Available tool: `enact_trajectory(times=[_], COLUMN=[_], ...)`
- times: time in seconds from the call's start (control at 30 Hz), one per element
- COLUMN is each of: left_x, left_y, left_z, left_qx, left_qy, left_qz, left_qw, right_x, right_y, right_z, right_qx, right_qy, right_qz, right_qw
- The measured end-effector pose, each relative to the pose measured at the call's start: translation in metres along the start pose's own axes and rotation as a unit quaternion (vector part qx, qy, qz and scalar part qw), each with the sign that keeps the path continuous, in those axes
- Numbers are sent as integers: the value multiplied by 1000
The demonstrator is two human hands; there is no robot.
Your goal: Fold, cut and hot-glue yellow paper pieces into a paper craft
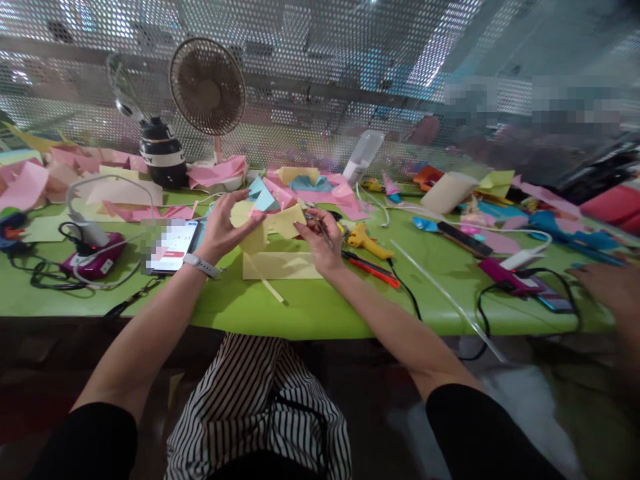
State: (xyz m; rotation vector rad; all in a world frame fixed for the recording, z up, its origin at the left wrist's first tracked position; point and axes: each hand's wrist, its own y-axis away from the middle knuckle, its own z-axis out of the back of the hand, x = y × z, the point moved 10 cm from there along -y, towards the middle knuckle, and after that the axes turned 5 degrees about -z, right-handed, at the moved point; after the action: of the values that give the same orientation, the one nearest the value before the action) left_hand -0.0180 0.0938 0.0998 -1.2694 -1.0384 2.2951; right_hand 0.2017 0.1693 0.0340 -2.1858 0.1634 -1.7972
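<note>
My left hand [225,227] and my right hand [317,240] hold a folded yellow paper piece [273,223] between them, just above the green table [300,307]. The left fingers curl round its left end. The right fingers pinch its right edge and also hold a thin dark tool, perhaps scissors [320,223]. A flat yellow sheet [280,265] lies on the table under the hands, with a narrow yellow strip [267,285] trailing from it. A white watch band sits on my left wrist.
A phone [173,247] lies left of my hands; a yellow glue gun [367,241] and a red-handled tool [373,268] lie to the right. Pink, blue and yellow papers [300,187] pile up behind. A fan [207,87], a dark bottle [163,157], cables and another person's hand [607,287] are nearby.
</note>
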Motion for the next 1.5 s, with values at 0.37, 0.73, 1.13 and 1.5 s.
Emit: enact_trajectory(times=[0.37,0.73,1.13,1.5], left_x=[-24,11,45,57], left_y=[65,27,46,45], left_z=[-112,-71,-85,-67], left_qx=[455,212,41,-31], left_qy=[142,-84,386,375], left_qz=[77,46,316,362], left_qw=[876,973,866,853], right_x=[-6,-16,-29,-33], right_y=[-8,-7,3,-4], right_z=[21,12,-18,-12], right_qx=[-81,-52,48,38], right_qy=[-142,-227,-216,-141], right_qz=[-22,-92,-145,-157], right_qw=[986,968,964,977])
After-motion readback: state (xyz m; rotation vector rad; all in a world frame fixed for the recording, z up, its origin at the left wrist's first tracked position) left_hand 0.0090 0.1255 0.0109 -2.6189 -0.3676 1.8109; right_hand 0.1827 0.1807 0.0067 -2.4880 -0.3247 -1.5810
